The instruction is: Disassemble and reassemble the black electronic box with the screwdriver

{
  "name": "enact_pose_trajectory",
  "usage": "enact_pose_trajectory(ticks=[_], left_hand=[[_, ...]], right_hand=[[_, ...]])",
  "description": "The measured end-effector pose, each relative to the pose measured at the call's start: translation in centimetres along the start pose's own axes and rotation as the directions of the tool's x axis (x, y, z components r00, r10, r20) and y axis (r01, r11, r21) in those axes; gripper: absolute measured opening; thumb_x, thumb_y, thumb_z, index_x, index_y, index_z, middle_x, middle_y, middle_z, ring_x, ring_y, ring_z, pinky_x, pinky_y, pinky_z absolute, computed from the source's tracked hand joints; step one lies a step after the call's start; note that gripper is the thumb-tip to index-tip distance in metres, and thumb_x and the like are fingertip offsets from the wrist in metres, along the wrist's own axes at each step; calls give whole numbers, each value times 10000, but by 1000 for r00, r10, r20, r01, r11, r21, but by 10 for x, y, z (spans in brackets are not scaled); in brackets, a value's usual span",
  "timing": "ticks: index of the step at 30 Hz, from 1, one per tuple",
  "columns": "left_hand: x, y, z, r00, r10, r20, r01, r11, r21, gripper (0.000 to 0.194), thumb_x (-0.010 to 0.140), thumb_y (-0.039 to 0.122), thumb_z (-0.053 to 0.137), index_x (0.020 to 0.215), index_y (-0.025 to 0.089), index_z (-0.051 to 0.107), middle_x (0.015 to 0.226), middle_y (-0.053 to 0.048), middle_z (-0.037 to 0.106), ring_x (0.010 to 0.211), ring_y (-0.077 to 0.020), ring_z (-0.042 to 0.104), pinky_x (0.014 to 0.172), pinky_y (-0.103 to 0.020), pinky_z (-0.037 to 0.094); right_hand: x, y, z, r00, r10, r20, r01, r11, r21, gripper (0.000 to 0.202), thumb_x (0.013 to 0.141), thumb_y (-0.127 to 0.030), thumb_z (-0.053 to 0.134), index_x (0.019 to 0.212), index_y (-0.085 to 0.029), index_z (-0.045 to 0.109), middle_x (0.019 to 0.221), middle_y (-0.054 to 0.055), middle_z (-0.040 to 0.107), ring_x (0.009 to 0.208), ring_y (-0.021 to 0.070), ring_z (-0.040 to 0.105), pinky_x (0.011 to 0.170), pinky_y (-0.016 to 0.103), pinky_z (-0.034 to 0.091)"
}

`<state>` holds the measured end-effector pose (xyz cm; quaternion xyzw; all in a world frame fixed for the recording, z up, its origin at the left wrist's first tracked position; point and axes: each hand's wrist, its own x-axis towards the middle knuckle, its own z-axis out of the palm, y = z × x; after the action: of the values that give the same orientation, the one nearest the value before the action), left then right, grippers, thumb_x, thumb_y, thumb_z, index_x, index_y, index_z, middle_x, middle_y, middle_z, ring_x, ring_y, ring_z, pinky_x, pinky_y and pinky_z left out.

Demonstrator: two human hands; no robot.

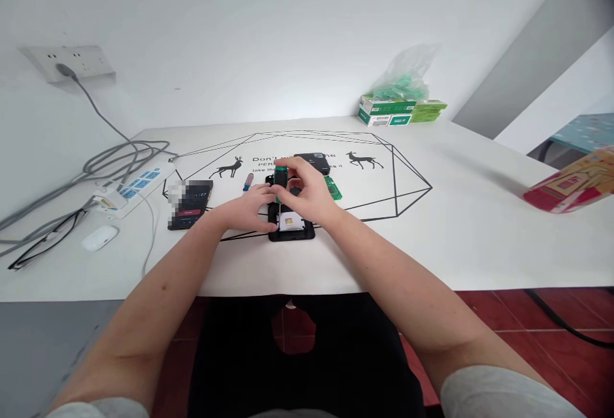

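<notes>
My right hand (309, 191) is closed around the green and black handle of a screwdriver (281, 176), which stands upright with its thin shaft pointing down into a black device housing (291, 235). A white part with a gold-coloured square (289, 221) shows inside the housing. Along the housing's left side, my left hand (242, 209) holds it, thumb low and fingertips close to the screwdriver. The tip of the shaft is too small to make out. Behind my right hand lie a green circuit board (333, 189) and a black device part (316, 162). A small screwdriver (248, 181) rests beyond my left hand.
To the left are a phone (194, 204) with a lit screen, a white earbud case (100, 238), glasses (48, 239) and a power strip (144, 188) with grey cables. Green and white boxes (387, 111) under a plastic bag stand against the wall. A red package (570, 181) lies right.
</notes>
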<state>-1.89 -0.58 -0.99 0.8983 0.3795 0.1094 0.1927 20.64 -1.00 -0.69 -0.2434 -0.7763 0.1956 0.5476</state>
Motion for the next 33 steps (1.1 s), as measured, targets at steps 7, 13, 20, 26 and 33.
enact_pose_trajectory(ticks=[7, 13, 20, 26, 33], left_hand=[[1, 6, 1, 995, -35, 91, 35, 999, -1, 677, 840, 463, 849, 1470, 266, 701, 1585, -122, 596, 1571, -460, 427, 1294, -613, 428], [2, 3, 2, 993, -54, 102, 54, 999, 2, 639, 839, 487, 859, 1426, 268, 732, 1614, -120, 581, 1597, -449, 397, 1315, -607, 399], [2, 0, 2, 994, -29, 103, 29, 1000, 6, 653, 859, 494, 855, 1452, 263, 712, 1637, -127, 562, 1581, -430, 413, 1312, -598, 392], [2, 6, 0, 990, -66, 121, 63, 998, 28, 633, 850, 525, 835, 1415, 261, 724, 1575, -124, 603, 1550, -449, 447, 1276, -591, 436], [2, 10, -2, 987, -102, 126, 97, 995, 38, 620, 857, 513, 825, 1412, 263, 705, 1589, -114, 593, 1505, -428, 503, 1241, -552, 476]], right_hand=[[-1, 0, 1, 999, -24, 23, 25, 1000, -18, 381, 959, -307, 689, 1337, -274, 654, 1240, 94, 730, 924, 203, 660, 639, 338, 657], [-1, 0, -1, 999, -34, 13, 35, 998, -44, 390, 957, -280, 681, 1346, -284, 644, 1218, 85, 725, 935, 208, 657, 642, 336, 660], [0, 1, -1, 999, -48, -11, 48, 998, -32, 387, 954, -260, 683, 1338, -280, 643, 1191, 79, 720, 908, 195, 645, 612, 313, 639], [-2, 2, 0, 998, -61, 23, 61, 998, -15, 375, 968, -288, 693, 1342, -288, 658, 1207, 84, 727, 930, 207, 652, 644, 342, 642], [4, 1, -2, 1000, -19, 19, 14, 971, 237, 292, 922, -419, 848, 1156, -282, 738, 1150, 64, 677, 1010, 212, 640, 689, 320, 592]])
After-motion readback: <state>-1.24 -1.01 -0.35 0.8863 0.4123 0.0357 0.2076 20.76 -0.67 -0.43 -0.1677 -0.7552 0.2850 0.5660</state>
